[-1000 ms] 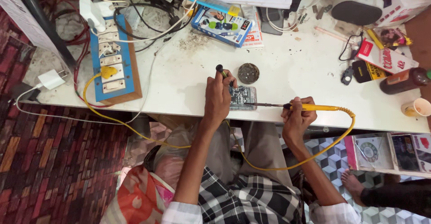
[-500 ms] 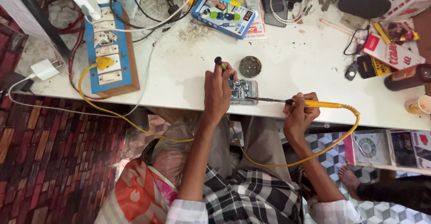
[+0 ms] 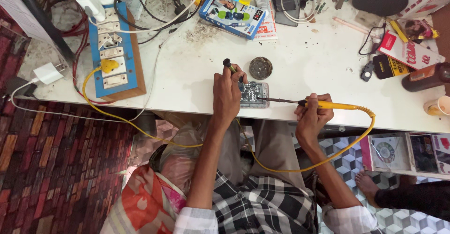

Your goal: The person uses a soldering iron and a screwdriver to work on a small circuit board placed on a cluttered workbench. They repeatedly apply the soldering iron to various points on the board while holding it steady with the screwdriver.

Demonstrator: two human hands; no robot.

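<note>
Just yellow-handled soldering iron on circuit board.

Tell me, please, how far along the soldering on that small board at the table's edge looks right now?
Done: the yellow plug sits in the blue switchboard, and the circuit board lies at the table edge. In hand: the left hand steadies the board and holds a dark-tipped tool; the right hand brings the yellow soldering iron tip to it. Left: which joints remain is too small to tell.

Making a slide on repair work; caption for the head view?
Right hand touches a yellow soldering iron to a circuit board; left hand steadies it.
</note>
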